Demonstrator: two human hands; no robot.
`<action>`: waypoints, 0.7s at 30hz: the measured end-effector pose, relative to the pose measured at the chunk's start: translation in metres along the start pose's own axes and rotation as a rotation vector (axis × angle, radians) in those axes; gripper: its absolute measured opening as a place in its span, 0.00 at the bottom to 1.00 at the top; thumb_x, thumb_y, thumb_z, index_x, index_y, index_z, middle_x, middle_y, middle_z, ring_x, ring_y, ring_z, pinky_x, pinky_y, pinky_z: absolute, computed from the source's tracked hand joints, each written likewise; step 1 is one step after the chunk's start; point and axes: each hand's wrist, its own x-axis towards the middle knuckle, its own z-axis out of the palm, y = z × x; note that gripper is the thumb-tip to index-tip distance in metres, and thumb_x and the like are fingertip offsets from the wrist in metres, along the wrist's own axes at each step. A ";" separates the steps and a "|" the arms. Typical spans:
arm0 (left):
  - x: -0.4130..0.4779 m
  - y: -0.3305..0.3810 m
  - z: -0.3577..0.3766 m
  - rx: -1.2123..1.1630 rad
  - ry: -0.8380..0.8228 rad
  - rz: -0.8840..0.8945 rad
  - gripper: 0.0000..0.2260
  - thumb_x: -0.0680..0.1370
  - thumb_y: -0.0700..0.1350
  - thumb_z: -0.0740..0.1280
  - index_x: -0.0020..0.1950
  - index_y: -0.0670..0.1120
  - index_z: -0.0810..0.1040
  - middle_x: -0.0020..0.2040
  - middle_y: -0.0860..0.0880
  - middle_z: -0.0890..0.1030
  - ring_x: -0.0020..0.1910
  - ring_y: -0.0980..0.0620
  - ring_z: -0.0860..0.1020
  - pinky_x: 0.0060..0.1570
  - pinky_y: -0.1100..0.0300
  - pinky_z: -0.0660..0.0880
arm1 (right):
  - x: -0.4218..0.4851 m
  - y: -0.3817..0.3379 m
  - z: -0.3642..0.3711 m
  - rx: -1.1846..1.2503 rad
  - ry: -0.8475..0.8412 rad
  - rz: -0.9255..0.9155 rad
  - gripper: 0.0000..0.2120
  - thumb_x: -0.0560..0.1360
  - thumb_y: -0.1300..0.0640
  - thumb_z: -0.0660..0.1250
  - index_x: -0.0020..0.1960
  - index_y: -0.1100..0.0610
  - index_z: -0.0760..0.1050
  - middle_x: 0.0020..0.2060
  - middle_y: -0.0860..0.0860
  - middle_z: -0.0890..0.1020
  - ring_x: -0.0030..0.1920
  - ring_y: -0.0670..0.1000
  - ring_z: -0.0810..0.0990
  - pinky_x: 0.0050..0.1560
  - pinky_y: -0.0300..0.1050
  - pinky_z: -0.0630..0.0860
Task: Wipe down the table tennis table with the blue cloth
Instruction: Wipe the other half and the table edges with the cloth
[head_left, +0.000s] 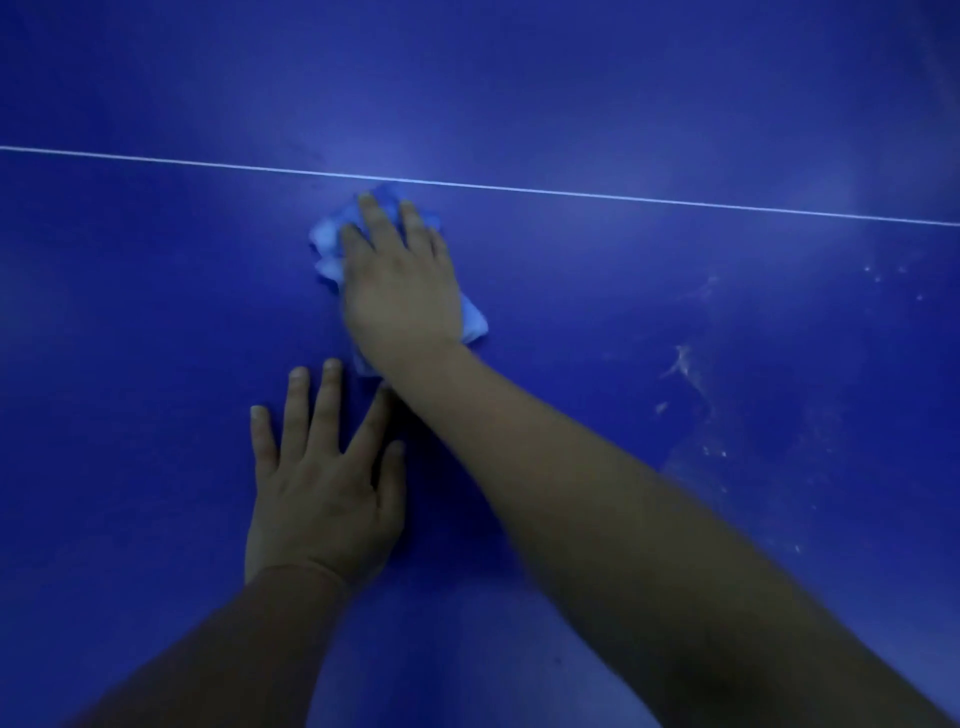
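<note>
Your left hand (322, 499) lies flat, fingers spread, empty, well short of the line (623, 197). Your right hand (400, 291), fingers nearly straight, presses the cloth (324, 241) just short of that line. Smears (685, 374) lie further right, also on its near side.

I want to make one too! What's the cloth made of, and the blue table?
The blue cloth looks like soft fabric: it bunches in fluffy folds under the right hand. The table looks like hard painted board, smooth and slightly shiny: light glares off it.

place: games area | sign: blue table tennis table (675, 104), thin white line (623, 198) | light: dim
</note>
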 end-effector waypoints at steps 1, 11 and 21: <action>0.000 0.001 0.000 0.002 0.004 -0.004 0.26 0.81 0.56 0.51 0.79 0.53 0.64 0.81 0.41 0.58 0.81 0.40 0.51 0.77 0.36 0.46 | 0.002 0.017 -0.003 0.016 0.066 0.002 0.23 0.79 0.54 0.51 0.69 0.54 0.74 0.75 0.54 0.69 0.75 0.61 0.66 0.68 0.49 0.64; 0.000 0.000 -0.001 -0.015 0.010 0.001 0.26 0.81 0.57 0.51 0.80 0.54 0.63 0.81 0.41 0.58 0.81 0.39 0.51 0.77 0.37 0.44 | -0.028 0.195 -0.060 -0.229 0.229 0.770 0.29 0.80 0.44 0.44 0.71 0.52 0.73 0.76 0.56 0.67 0.73 0.64 0.66 0.70 0.59 0.65; -0.001 0.002 -0.003 -0.019 0.016 -0.007 0.27 0.81 0.58 0.51 0.79 0.53 0.64 0.81 0.41 0.58 0.81 0.39 0.51 0.77 0.36 0.45 | -0.008 0.223 -0.017 -0.220 -0.007 0.282 0.21 0.81 0.45 0.53 0.71 0.50 0.70 0.70 0.52 0.70 0.67 0.57 0.73 0.64 0.57 0.73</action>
